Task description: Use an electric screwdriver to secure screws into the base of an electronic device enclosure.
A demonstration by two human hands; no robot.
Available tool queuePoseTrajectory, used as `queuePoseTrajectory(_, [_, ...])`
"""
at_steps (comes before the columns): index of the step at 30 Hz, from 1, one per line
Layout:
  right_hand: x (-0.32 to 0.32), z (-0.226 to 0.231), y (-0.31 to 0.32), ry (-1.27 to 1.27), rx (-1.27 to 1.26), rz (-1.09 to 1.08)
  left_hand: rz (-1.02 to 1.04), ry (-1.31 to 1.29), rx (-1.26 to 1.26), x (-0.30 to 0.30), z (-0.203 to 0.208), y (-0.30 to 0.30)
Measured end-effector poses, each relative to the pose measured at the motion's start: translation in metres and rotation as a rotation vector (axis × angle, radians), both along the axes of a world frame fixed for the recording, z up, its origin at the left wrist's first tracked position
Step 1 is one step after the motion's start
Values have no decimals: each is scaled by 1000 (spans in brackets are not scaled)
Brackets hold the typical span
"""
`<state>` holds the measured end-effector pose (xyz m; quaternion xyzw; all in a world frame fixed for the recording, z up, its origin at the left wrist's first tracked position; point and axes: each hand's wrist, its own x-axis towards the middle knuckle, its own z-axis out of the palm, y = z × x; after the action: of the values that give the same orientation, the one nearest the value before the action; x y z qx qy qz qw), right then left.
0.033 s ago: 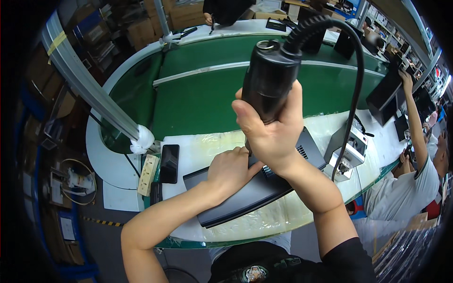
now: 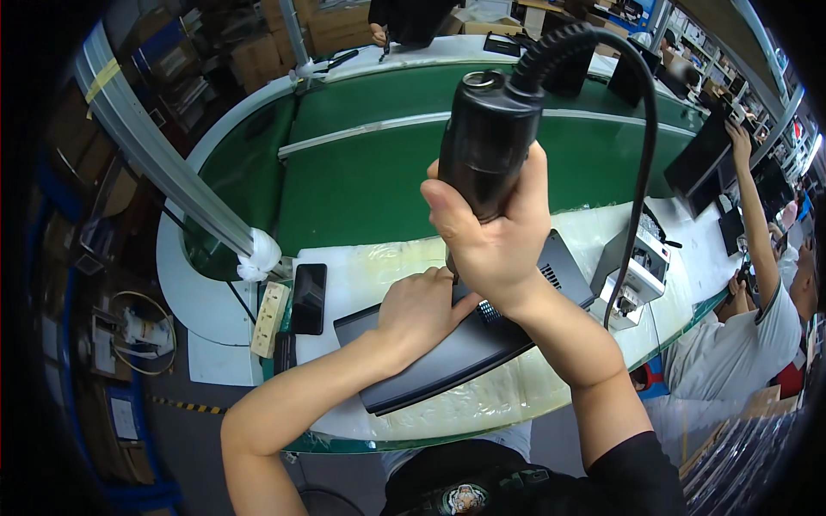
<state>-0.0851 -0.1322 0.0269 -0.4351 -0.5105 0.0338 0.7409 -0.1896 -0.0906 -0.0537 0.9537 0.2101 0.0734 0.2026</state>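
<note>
Black electric screwdriver [image 2: 489, 146] gripped upright in the right hand [image 2: 495, 232], left hand [image 2: 422, 305] pressing flat on the dark laptop [image 2: 456, 344] on the worktop [image 2: 379, 262]; a tilted bit could slip and scratch the casing.

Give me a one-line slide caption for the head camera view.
Right hand grips a black electric screwdriver upright over a dark laptop base steadied by the left hand.

Blk screwdriver [image 2: 488, 138], dk-grey laptop [image 2: 456, 353], green belt [image 2: 361, 185]
</note>
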Motion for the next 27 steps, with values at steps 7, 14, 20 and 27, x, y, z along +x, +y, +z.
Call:
queuePoseTrajectory(7, [5, -5, 4, -90, 32, -61, 11, 35, -5, 1, 7, -1])
queuePoseTrajectory(14, [52, 43, -93, -47, 235, -429, -98, 34, -137, -34, 21, 30])
queuePoseTrajectory(20, [137, -16, -221, -23, 104, -1007, 303, -516, -1096, -114, -57, 71])
queuePoseTrajectory(27, [191, -93, -244, 79, 141, -1001, 489, -941, -1548, -97, -88, 25])
